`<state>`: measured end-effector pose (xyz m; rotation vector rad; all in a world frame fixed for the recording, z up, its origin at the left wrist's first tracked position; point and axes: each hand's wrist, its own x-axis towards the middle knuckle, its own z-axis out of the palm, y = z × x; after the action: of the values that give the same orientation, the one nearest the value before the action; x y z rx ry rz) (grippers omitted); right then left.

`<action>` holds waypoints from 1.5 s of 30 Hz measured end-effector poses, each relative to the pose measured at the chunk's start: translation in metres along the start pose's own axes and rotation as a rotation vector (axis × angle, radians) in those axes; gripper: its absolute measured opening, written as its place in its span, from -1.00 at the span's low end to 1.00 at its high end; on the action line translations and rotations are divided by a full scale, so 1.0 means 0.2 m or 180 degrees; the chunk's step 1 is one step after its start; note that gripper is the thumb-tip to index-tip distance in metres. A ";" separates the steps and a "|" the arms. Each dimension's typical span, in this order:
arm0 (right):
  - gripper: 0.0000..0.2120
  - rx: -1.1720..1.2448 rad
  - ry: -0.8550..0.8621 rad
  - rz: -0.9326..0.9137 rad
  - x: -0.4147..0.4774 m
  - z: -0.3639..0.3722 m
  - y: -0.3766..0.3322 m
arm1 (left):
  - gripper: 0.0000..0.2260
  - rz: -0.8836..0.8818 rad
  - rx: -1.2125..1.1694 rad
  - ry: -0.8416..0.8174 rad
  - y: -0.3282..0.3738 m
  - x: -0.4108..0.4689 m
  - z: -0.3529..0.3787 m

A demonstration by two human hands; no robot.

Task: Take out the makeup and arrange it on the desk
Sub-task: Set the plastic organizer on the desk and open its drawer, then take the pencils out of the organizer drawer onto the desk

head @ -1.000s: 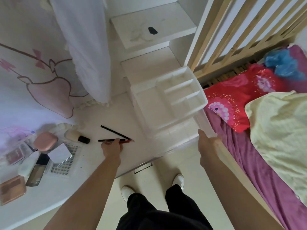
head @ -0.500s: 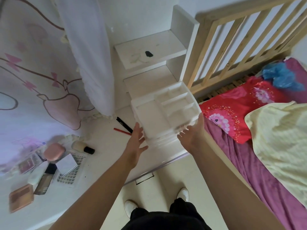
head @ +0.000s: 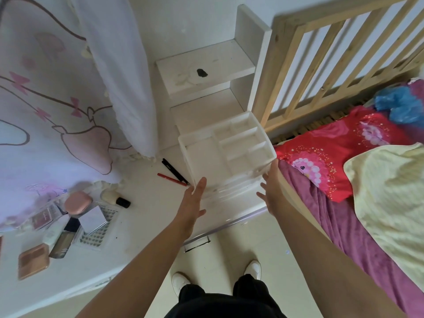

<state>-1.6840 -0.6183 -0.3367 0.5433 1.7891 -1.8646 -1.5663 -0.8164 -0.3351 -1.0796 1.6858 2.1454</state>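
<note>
Looking down on a white desk (head: 146,216) with a white plastic organizer (head: 224,152) at its right end, right beside the bed (head: 332,203). Left hand (head: 192,203) held out at the organizer's front left corner, fingers straight and pressed together, thumb out to the side, gripping nothing. Right hand (head: 271,187) out at the front right corner, fingers straight and slightly spread, also gripping nothing. No telling about actual contact with the plastic on either side.

Makeup laid out across the desk: black pen (head: 174,171) and red pencil (head: 172,177) just left of the organizer, ends close together near the left fingertips. Well off to the left, a pink compact (head: 78,203), a small brush-looking thing (head: 115,199) with a black end, a white box (head: 93,220) sitting on a lash tray (head: 96,235), a dark bottle (head: 65,239) and a brown palette (head: 33,261) by the front edge.
</note>
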 end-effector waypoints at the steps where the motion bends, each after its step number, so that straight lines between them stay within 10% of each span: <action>1: -0.24 -0.0052 -0.0040 -0.0031 0.01 -0.02 0.01 | -0.02 -0.0020 -0.0010 0.0030 0.00 0.00 0.00; 16: -0.22 -0.0870 0.0475 -0.0090 0.06 -0.18 0.14 | -0.06 -0.0321 0.0856 0.0137 -0.01 -0.12 0.07; 23: -0.79 -0.1950 0.0851 -0.0267 -0.04 -0.34 0.29 | -0.34 -0.0776 0.1113 -0.0016 -0.13 -0.13 0.07; 35: -0.58 -0.3975 0.0932 -0.1299 -0.04 -0.25 0.25 | -0.64 -0.0442 0.1518 -0.0117 -0.23 -0.03 0.01; 40: -0.58 -0.4884 -0.0138 -0.3190 0.05 -0.15 0.24 | -0.61 -0.0452 0.1479 -0.0205 -0.24 -0.01 -0.02; 45: -0.28 -0.5856 -0.1428 -0.2582 0.11 -0.03 0.25 | -0.65 -0.0460 0.1492 -0.0199 -0.22 -0.01 -0.01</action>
<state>-1.6723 -0.6149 -0.3899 -1.2389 2.5053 0.0835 -1.5384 -0.8035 -0.3680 -0.9485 1.8830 1.5654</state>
